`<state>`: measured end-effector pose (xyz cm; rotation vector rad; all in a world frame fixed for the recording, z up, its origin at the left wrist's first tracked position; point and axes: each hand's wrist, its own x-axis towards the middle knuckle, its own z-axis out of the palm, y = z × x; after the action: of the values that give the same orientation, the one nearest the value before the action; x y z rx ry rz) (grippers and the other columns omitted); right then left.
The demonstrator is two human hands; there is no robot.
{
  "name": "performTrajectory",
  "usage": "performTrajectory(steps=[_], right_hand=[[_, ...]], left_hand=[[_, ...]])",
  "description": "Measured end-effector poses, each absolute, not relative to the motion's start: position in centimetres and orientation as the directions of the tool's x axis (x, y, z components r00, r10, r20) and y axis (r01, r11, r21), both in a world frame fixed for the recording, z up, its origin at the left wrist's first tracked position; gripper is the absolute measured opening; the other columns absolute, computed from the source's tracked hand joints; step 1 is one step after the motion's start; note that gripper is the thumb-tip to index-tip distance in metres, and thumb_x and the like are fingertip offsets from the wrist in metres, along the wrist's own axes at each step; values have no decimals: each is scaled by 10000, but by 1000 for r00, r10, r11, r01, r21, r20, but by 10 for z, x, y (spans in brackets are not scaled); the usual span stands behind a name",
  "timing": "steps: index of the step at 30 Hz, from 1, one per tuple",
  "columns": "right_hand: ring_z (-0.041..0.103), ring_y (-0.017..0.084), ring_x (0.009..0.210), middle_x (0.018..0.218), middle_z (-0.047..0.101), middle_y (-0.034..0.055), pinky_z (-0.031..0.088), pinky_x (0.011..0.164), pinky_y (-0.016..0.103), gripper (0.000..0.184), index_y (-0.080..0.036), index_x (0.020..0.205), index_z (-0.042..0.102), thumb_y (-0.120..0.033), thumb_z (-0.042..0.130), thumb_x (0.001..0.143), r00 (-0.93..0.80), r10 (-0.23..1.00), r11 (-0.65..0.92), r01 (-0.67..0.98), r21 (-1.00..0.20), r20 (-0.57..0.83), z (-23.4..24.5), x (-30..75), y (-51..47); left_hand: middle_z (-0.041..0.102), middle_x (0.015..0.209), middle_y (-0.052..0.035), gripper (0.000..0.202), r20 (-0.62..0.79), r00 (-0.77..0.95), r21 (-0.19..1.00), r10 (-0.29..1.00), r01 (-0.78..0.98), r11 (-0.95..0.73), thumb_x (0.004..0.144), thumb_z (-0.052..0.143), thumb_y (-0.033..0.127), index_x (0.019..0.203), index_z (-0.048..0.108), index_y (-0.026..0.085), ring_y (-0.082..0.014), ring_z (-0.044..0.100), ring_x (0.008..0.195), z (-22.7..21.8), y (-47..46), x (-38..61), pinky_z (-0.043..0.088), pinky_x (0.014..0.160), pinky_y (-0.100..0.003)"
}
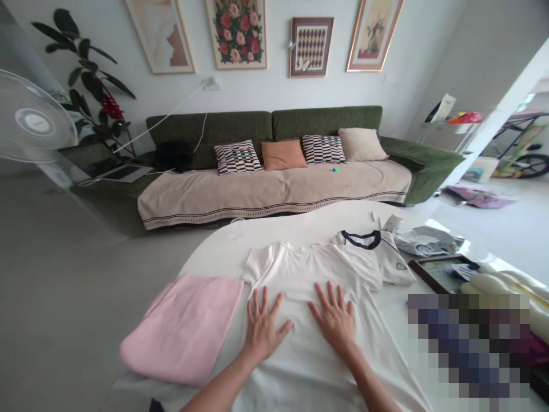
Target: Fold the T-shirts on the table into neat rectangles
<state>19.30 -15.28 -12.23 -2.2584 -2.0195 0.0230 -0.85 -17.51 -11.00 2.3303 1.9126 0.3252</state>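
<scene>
1. My two hands, the left hand (262,326) and right hand (334,317), lay open and flat, fingers spread, gripping nothing.
2. Both pressed on one white T-shirt (300,269) spread across the table (240,234).
3. One folded pink cloth (189,326) lay just left of it, and one navy-collared shirt (388,254) touched its right sleeve.
4. Four cushions (283,154) sat on the sofa (326,120) behind.

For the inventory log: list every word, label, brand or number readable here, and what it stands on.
No text here can be read.
White T-shirt under the left hand and right hand: no print.
Fan hub: faint mark, too blurred.
Badge on the navy-collared shirt: too small.
Plastic wrapper with blue print: too blurred.
</scene>
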Motion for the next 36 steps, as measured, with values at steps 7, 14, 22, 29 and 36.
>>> performTrajectory(steps=[7,14,22,29,36], right_hand=[[12,299,1322,1465,107,31,121,987,545,611,-323,1373,188,-608,204,833,133,991,-132,991,-32,33,-115,197,-153],[27,309,1321,1463,107,46,118,978,574,624,-308,1375,194,-605,229,828,125,992,-123,989,-79,16,-112,196,-153],[8,302,1323,1464,103,45,95,983,577,615,-316,1373,194,-602,237,830,125,992,-124,988,-90,11,-115,197,-150],[-5,309,1321,1466,87,54,100,975,587,611,-311,1372,200,-599,239,834,132,991,-131,987,-88,4,-117,197,-150],[-15,311,1320,1468,72,47,76,966,608,616,-321,1378,157,-608,198,835,90,996,-90,986,-140,-10,-119,190,-139]], left_hand=[[620,1040,-90,398,-11,120,346,993,932,-109,873,320,418,1029,621,211,-232,542,1012,-72,-89,-24,372,892,-352],[435,1302,-107,452,42,89,341,995,935,-97,809,415,127,1261,410,138,-179,393,1186,-70,18,-62,279,976,-265],[632,869,-55,116,-20,94,381,995,921,-79,750,518,208,811,610,170,-183,547,879,-85,44,-70,383,779,-260],[605,722,-13,55,-28,-14,453,1000,891,25,758,501,168,764,555,177,-153,551,751,-55,54,-114,365,693,-222],[596,646,-20,113,-105,-232,594,967,765,248,774,494,248,716,545,165,-180,571,754,-52,49,-125,393,628,-229]])
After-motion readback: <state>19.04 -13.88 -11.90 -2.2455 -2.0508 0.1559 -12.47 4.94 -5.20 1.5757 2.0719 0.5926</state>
